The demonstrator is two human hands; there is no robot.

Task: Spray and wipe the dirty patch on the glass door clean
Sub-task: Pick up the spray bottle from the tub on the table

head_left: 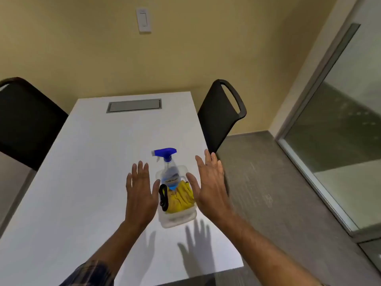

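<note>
Right now both my hands are up over the white table (82, 162), palms down, fingers spread wide, holding nothing. My left hand (140, 190) hangs just left of the clear plastic tub (177, 220); my right hand (210, 186) hangs at the tub's right side and hides part of its right rim. Can't tell if either hand touches the tub; their shadows fall on the tabletop nearer me, so they look raised off it.

Tub sits near the table's right edge, approx mid-length. Inside it, at the far end, stands the spray bottle (170, 174): clear body, blue liquid low down, blue trigger head w/ nozzle pointing left. Label text too blurred to read. Nearer me in the tub lies a crumpled yellow cloth (180, 200), touching the bottle's base, and a black strap or loop (164, 198) lies along its left side. What that black item is, I can't tell.

Glass door (338, 145) is far off to the right, across grey floor, well apart from the table. It has a pale metal frame. No dirty patch I can make out from here.

2 black chairs: 1 (220, 114) at the table's right side, 1 (22, 120) at the left. A grey cable hatch (134, 105) is set in the table's far end. A white wall switch (143, 20) sits on the beige wall beyond.
</note>
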